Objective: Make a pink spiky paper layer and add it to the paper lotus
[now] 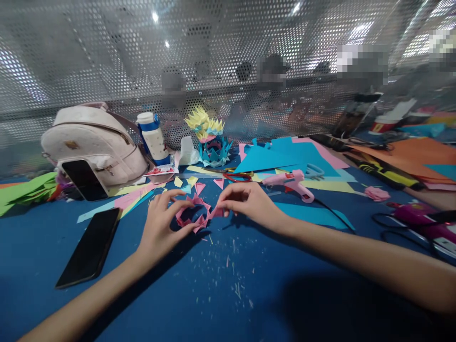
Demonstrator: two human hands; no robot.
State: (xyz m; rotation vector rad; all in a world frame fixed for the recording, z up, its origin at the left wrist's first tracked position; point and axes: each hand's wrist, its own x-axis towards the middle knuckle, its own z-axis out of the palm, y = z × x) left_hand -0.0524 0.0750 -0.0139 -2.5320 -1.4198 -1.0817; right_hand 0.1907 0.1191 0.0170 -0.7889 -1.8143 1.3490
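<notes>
Curved around the ring of folded pink paper points [201, 221], the left hand's [158, 221] fingers and thumb held its rim, just above the blue tabletop [142, 304]. A small folded pink paper piece [216, 212] was pinched in the right hand [251, 205] at the ring's right side. Beyond the right hand lay a pink glue gun [290, 183]; a black smartphone [89, 247] lay left of the left hand. Farther back, a yellow-and-blue spiky paper model [213, 149] was seen beside a white bottle with blue bands [154, 140].
</notes>
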